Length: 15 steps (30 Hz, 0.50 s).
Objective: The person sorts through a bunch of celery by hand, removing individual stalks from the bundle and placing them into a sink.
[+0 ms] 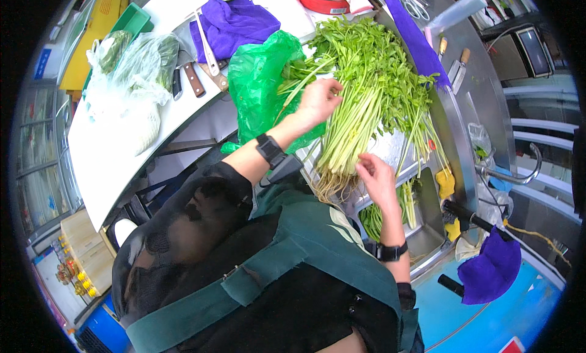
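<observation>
A large heap of Chinese celery (361, 92), with pale stems and stringy roots (336, 183), lies on a metal tray (389, 144) over the sink. My left hand (320, 99) hovers at the left side of the stems, its fingers half curled and slightly apart, with nothing visible in them. Beside it, a green plastic bag (256, 92) holds a few more stalks (297, 80). Near the root end is my right hand (377, 174), thumb and forefinger close together; whether they pinch a stem cannot be made out.
More greens (373, 220) lie in the sink basin (428, 211). On the white table (98, 170) are knives (194, 78), a purple cloth (238, 21) and bagged vegetables (151, 64). A faucet (517, 174) and further knives (458, 73) are to the right.
</observation>
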Motion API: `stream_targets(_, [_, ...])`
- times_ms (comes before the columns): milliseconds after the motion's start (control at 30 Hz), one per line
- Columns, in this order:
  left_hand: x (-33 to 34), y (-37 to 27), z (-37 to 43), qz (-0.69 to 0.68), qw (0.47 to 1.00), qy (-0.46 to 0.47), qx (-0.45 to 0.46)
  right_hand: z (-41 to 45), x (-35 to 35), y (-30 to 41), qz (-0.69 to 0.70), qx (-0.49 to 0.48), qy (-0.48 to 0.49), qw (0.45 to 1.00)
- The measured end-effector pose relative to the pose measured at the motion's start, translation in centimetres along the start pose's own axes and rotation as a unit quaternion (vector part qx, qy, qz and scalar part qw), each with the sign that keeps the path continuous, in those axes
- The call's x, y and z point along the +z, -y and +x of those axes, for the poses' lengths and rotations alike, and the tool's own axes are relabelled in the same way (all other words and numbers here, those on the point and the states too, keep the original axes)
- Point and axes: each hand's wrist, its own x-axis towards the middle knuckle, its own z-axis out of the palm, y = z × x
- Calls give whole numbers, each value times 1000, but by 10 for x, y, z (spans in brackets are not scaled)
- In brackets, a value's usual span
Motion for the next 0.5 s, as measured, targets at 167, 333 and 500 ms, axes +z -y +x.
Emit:
stream_targets(167, [7,17,-33,47,990,106,-76,37,28,7,11,47,-104,993])
stream_targets(333, [27,20,-56,53,981,112,-149,51,43,-1,-89,74,-163,980])
stream_targets(500, [37,21,-43,25,978,141,-155,60,51,-10,-76,86,-141,983])
